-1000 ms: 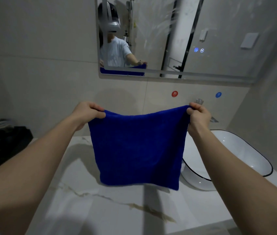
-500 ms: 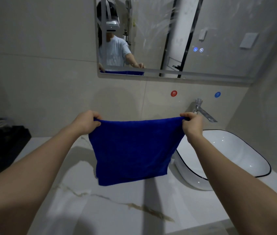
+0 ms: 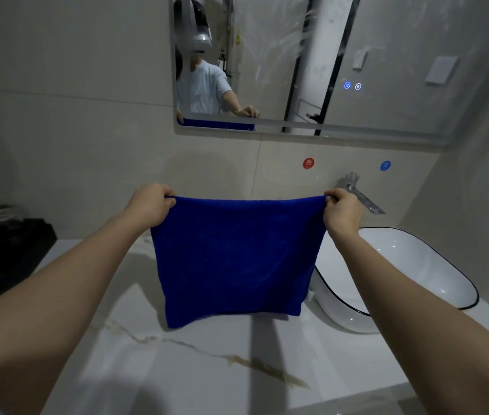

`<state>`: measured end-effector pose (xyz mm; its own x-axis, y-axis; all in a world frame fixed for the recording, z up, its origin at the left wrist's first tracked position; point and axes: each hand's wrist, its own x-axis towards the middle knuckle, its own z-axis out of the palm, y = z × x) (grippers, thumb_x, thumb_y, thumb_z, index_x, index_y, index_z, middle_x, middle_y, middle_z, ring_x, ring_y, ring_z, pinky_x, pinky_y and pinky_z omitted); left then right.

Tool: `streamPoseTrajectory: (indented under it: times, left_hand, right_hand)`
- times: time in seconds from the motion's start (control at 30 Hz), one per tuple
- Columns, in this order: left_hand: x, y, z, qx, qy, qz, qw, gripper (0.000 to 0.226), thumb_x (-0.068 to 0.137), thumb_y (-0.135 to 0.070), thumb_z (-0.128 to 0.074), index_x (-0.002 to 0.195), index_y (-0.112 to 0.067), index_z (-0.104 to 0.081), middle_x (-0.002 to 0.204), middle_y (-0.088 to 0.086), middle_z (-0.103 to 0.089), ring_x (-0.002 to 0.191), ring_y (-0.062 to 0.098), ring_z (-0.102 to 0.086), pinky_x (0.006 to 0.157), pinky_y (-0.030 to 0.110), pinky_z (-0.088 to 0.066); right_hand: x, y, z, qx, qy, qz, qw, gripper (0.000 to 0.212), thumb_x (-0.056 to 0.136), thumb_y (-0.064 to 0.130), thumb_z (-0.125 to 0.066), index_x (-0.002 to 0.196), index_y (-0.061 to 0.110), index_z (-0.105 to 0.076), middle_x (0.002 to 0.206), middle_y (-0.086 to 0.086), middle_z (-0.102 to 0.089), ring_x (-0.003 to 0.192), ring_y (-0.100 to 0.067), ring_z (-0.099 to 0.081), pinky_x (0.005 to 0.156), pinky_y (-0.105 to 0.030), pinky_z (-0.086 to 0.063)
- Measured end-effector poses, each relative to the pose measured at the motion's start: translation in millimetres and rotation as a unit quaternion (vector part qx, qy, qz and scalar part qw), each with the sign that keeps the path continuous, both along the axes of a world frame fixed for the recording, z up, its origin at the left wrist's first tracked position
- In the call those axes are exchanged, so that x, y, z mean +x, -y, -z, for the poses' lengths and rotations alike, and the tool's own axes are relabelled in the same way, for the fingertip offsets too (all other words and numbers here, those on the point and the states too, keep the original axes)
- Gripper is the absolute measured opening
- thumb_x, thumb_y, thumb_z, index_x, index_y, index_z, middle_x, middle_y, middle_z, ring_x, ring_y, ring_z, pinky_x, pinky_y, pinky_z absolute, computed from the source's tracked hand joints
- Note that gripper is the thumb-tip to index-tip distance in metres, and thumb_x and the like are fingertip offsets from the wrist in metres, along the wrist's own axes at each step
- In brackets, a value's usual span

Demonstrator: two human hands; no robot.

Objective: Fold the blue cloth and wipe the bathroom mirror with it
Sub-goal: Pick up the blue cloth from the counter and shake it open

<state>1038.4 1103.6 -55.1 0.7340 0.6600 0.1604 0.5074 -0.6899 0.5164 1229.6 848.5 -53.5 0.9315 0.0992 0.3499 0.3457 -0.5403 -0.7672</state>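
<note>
The blue cloth point(image 3: 234, 259) hangs spread out in front of me above the marble counter. My left hand point(image 3: 150, 205) pinches its top left corner and my right hand point(image 3: 340, 209) pinches its top right corner. The top edge is pulled taut between them and the bottom edge hangs close over the counter. On the wall above is the bathroom mirror point(image 3: 357, 49), streaked with smears, reflecting a person and a strip of the cloth.
A white basin with a dark rim point(image 3: 417, 280) sits on the marble counter point(image 3: 177, 369) at right, with a chrome tap point(image 3: 360, 193) behind it. A black tray with glasses point(image 3: 3, 247) stands at the far left. Red and blue stickers mark the wall.
Both hands have lowered the cloth from just below the mirror toward the counter, then spread slightly apart, pulling the top edge straighter. The tap has come into view behind my right hand.
</note>
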Motion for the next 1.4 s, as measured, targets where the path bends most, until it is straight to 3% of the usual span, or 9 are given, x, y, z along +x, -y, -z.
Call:
streamPoseTrajectory:
  times: [0.2,0.37,0.57,0.7,0.83,0.97,1.03,1.2,1.4]
  left_hand:
    - [-6,-2,-3,-0.012,-0.049,0.061,0.997,0.026,0.092,-0.018,-0.053,0.114,-0.008,-0.063,0.109,0.012,-0.063,0.089,0.022,-0.055,0.077,0.03,-0.044]
    - [-8,-3,-4,-0.019,-0.065,0.088,0.994,0.025,0.091,-0.02,-0.053,0.109,-0.007,-0.065,0.102,0.011,-0.064,0.086,0.022,-0.058,0.073,0.031,-0.043]
    - [-2,-3,-4,0.032,-0.033,0.033,0.998,0.028,0.095,-0.017,-0.046,0.091,0.002,-0.066,0.077,0.012,-0.059,0.073,0.027,-0.053,0.063,0.03,-0.036]
    - [6,-6,-4,0.032,-0.023,0.005,0.999,0.03,0.096,-0.018,-0.042,0.093,0.0,-0.066,0.083,0.015,-0.061,0.078,0.031,-0.056,0.064,0.033,-0.039]
    - [16,-7,-8,-0.033,0.002,-0.003,0.999,0.024,0.093,-0.014,-0.05,0.104,0.0,-0.066,0.096,0.016,-0.065,0.083,0.026,-0.056,0.072,0.033,-0.042]
    - [29,-8,-11,-0.179,0.099,-0.037,0.978,0.037,0.085,-0.011,-0.063,0.119,0.002,-0.058,0.122,0.016,-0.058,0.109,0.027,-0.054,0.092,0.034,-0.042]
    - [38,-10,-11,-0.196,0.127,-0.045,0.971,0.041,0.085,-0.011,-0.063,0.123,0.001,-0.055,0.127,0.015,-0.056,0.115,0.027,-0.051,0.096,0.033,-0.04]
    - [55,-17,-19,-0.137,0.166,-0.085,0.973,0.037,0.085,0.001,-0.053,0.121,-0.003,-0.058,0.124,0.015,-0.058,0.111,0.028,-0.055,0.094,0.032,-0.046]
    - [62,-26,-31,0.057,0.173,-0.116,0.976,0.026,0.089,0.002,-0.049,0.107,-0.003,-0.068,0.114,0.017,-0.061,0.102,0.033,-0.056,0.087,0.036,-0.044]
  right_hand:
    - [-1,1,0,0.024,-0.017,0.01,1.0,0.028,0.096,0.006,-0.041,0.113,0.003,-0.063,0.114,-0.014,-0.064,0.106,-0.028,-0.058,0.087,-0.028,-0.043]
    - [0,1,1,0.025,-0.007,0.02,0.999,0.029,0.096,0.005,-0.04,0.111,0.001,-0.064,0.113,-0.016,-0.064,0.105,-0.029,-0.057,0.088,-0.031,-0.043]
    - [5,-2,1,0.025,0.014,0.02,0.999,0.028,0.096,0.006,-0.041,0.11,-0.001,-0.064,0.109,-0.018,-0.064,0.101,-0.03,-0.058,0.089,-0.035,-0.045]
    - [10,-6,-2,0.011,0.02,0.021,1.0,0.027,0.097,0.009,-0.042,0.11,0.0,-0.064,0.108,-0.018,-0.064,0.099,-0.03,-0.059,0.088,-0.034,-0.045]
    - [18,-8,-4,0.051,-0.034,0.03,0.998,0.027,0.095,0.007,-0.042,0.11,0.004,-0.065,0.112,-0.012,-0.065,0.104,-0.027,-0.058,0.094,-0.037,-0.047]
    - [30,-12,-7,0.204,-0.142,0.025,0.968,0.04,0.087,-0.011,-0.039,0.116,0.004,-0.062,0.119,-0.009,-0.06,0.111,-0.023,-0.054,0.1,-0.033,-0.045]
    - [38,-13,-10,0.25,-0.166,0.028,0.953,0.041,0.085,-0.014,-0.041,0.117,0.004,-0.061,0.118,-0.009,-0.06,0.107,-0.021,-0.054,0.097,-0.027,-0.045]
    - [62,-21,-15,0.208,-0.125,0.031,0.97,0.038,0.086,-0.01,-0.047,0.115,0.008,-0.064,0.117,-0.006,-0.063,0.108,-0.02,-0.058,0.095,-0.027,-0.047]
    - [72,-26,-33,0.122,-0.033,0.031,0.992,0.031,0.092,0.0,-0.048,0.119,0.007,-0.062,0.118,-0.009,-0.064,0.106,-0.021,-0.06,0.086,-0.021,-0.043]
